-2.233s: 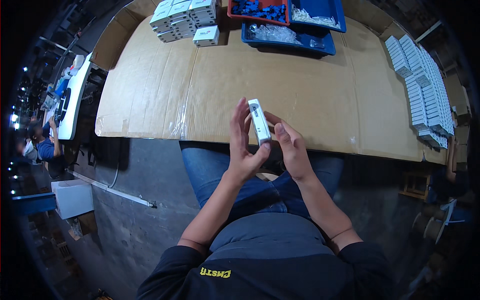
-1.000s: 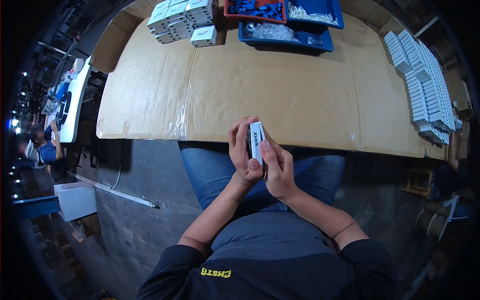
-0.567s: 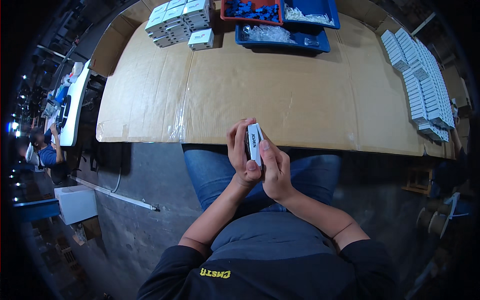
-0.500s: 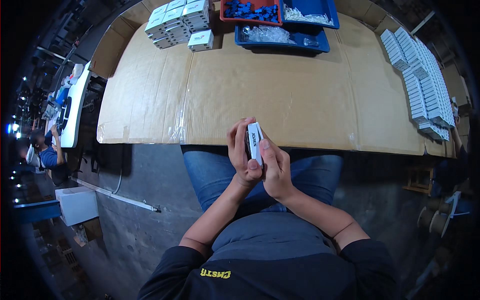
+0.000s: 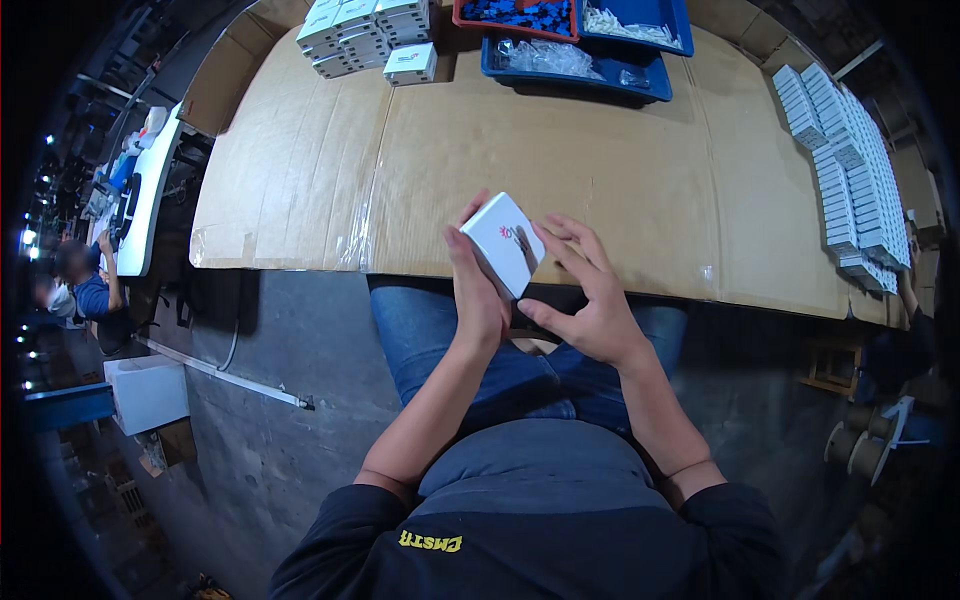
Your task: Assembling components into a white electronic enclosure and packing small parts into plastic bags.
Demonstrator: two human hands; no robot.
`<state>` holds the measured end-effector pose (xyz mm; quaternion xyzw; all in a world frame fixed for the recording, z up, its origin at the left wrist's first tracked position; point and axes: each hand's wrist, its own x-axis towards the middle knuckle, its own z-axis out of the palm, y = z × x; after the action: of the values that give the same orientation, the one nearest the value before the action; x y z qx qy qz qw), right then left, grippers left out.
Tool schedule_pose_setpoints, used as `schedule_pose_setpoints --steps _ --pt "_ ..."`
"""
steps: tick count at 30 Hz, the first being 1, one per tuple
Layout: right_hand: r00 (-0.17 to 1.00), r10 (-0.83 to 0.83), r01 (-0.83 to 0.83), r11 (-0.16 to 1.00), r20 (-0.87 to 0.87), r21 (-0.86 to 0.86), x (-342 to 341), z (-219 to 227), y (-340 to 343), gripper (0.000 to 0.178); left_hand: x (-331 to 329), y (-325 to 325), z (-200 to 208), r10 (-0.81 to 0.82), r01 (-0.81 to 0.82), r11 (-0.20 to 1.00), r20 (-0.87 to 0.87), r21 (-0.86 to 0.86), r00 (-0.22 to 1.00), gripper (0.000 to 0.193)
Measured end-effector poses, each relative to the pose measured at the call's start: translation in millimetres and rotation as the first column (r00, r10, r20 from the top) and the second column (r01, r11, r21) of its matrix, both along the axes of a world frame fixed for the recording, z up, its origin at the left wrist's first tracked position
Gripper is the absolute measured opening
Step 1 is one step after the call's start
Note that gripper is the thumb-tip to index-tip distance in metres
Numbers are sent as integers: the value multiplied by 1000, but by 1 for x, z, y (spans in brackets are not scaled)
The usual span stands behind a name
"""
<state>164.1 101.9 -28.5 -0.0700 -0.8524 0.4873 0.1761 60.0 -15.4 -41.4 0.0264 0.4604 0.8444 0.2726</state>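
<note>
White box (image 5: 503, 246) turned broad face up in left hand (image 5: 477, 298).

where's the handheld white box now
Just above the head view's middle: the white box is in the left hand, with the right hand at its right side.

The underside of the white box (image 5: 503, 235) is hidden against the left hand (image 5: 480, 295), as are parts of that hand's fingers; a shadow partly covers the marks on its top face. Whether the fingertips of the right hand (image 5: 594, 305) touch it or stop just beside it cannot be told. The upper edge cuts off the stacked boxes (image 5: 365, 42), the red tray (image 5: 520, 32) and the rear blue tray (image 5: 688, 40). In the front blue tray (image 5: 590, 90), clear pieces (image 5: 550, 60) are too small to tell apart. The co-worker (image 5: 92, 292) at far left is blurred. The tabletop (image 5: 540, 150) hides part of the wearer's legs (image 5: 415, 325).
</note>
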Motion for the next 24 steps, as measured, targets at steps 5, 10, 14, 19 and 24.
schedule_pose_setpoints --steps 5,10,14,19,24 --pt "987 33 11 963 -157 269 -11 -13 13 83 -1 -4 10 -314 331 944 357 15 880 83" --pt "935 137 -6 928 -327 372 -20 -22 21 92 11 -4 16 -423 427 902 336 65 842 71" --pt "917 120 23 936 -380 352 -20 -32 20 93 12 -5 15 -445 445 892 300 72 844 67" --pt "936 183 -83 945 -301 316 -22 -30 21 88 18 -4 4 -367 362 930 204 61 908 74" --pt "963 -117 54 966 -243 -251 -13 -30 -1 83 8 -6 0 -173 120 983 -463 -142 869 77"
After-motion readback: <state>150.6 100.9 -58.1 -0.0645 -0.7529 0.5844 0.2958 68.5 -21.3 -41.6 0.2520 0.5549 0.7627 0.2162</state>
